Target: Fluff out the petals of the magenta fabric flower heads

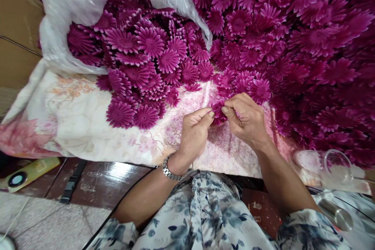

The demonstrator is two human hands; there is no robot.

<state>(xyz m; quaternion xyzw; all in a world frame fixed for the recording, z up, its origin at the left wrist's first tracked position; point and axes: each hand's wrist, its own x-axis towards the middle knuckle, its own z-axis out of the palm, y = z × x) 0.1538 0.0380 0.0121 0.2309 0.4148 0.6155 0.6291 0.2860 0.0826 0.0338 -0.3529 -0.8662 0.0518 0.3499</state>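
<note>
Between both hands, over the cloth, is a magenta artificial flower head (218, 114). My left hand (195, 131), with a metal watch at the wrist, pinches its left edge between thumb and forefinger. From the other side my right hand (245, 119) grips it with thumb and bent fingers, which hide part of the petals. Just beyond my hands lie more loose flower heads (259, 90). To the left, a pile of them (150, 43) spills out of a white plastic bag (55, 43).
A large heap of magenta flowers (316, 39) covers the right and far side. The patterned cloth (79, 125) is dusted with pink specks near my hands. A clear plastic cup (338, 166) lies at the right edge. Cardboard (20, 19) stands at the far left.
</note>
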